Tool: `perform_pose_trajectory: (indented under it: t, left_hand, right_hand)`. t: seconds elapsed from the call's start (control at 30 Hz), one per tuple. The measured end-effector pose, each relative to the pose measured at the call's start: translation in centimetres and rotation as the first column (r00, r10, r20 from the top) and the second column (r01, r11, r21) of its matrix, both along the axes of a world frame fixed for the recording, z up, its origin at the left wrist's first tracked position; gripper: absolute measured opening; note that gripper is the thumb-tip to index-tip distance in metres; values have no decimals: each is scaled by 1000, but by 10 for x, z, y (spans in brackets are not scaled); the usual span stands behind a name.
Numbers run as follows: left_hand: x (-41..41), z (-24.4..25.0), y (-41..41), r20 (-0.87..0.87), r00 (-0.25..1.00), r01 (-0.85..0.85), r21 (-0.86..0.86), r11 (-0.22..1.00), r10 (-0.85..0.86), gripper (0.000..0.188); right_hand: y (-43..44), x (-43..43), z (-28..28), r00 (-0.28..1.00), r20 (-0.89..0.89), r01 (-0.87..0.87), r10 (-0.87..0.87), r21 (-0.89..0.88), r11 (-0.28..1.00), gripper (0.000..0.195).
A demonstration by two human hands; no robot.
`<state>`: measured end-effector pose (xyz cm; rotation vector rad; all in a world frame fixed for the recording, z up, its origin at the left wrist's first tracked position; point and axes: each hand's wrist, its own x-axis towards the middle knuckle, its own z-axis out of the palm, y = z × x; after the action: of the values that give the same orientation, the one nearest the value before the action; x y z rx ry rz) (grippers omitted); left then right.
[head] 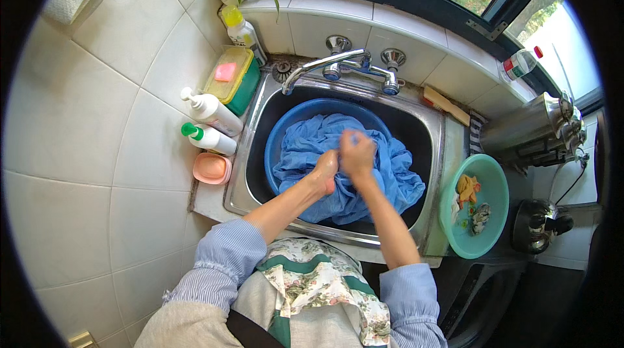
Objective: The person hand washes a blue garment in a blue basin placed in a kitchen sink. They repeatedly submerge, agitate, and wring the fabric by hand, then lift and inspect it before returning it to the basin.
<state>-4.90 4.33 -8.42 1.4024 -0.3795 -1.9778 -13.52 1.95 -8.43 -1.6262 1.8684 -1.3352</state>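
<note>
A wet blue cloth [317, 133] lies bunched in a blue plastic basin [273, 153] inside a stainless steel sink [437, 162]. Part of the cloth hangs over the basin's right rim. My left hand [327, 171] is over the middle of the cloth, wet, with curled fingers. Close beside it and slightly higher, my right hand [357, 153] is curled too and blurred by motion. Whether either hand grips a fold of cloth cannot be made out. A chrome faucet [324, 61] reaches over the basin's far left side.
Two pump bottles [217, 114], a pink soap dish [212, 168] and a green box [243, 87] line the left edge. A wooden-handled brush [446, 105] lies back right. At right are a green basin [497, 201] holding small cloths and a metal kettle [536, 226].
</note>
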Motion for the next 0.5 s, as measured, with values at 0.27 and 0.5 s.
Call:
perform_pose_trajectory:
  t: [0.27,0.5]
  left_hand:
    - [55,55,-34,153,959,284,-528,800,-239,23]
    - [76,61,-37,380,768,617,-656,434,-516,22]
  right_hand:
    - [29,-44,42,802,418,-552,428,241,798,28]
    - [37,-69,94,444,768,-643,461,-86,761,20]
